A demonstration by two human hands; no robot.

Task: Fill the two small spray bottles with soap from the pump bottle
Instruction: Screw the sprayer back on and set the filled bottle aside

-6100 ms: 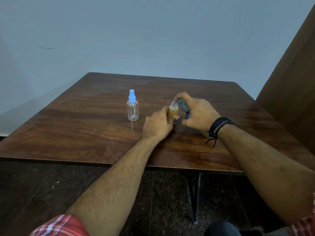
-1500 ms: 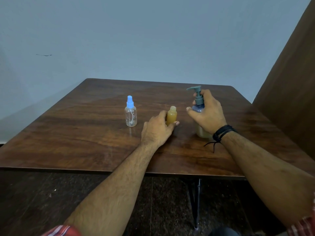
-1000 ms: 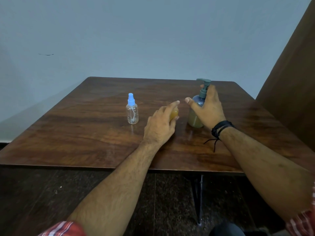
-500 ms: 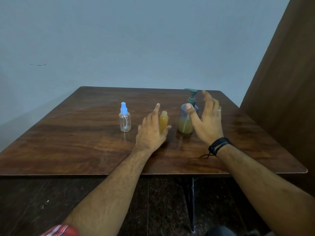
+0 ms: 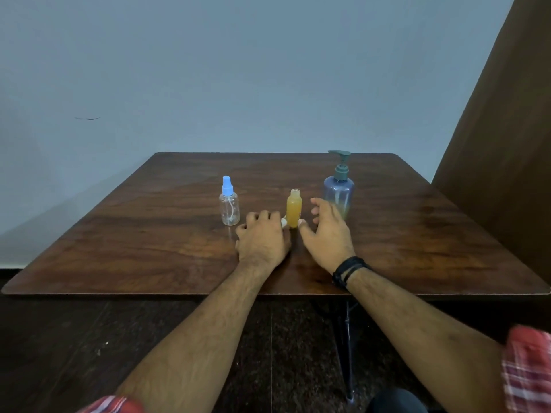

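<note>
Item: filled spray bottle point(image 5: 294, 207), uncapped, amber soap nearly to the neck, upright on the wooden table point(image 5: 149, 248) near its middle. Change: half a second ago the right hand was spread beside the pump bottle point(image 5: 339, 192); it has since drawn back, and the pump bottle stands alone, upright, just right of and behind the filled one. Reading: first fill judged complete; cap to refit, second fill outstanding. Left hand point(image 5: 262, 238): fingers curled under, knuckles on the table, something small and white at the thumb tip touching the bottle's base, possibly the spray cap; whether gripped, cannot tell. Right hand point(image 5: 326, 231): loosely spread, holding nothing, thumb tip at the bottle's base. Empty spray bottle point(image 5: 229, 204): blue cap on, clear, left of the hands.
</note>
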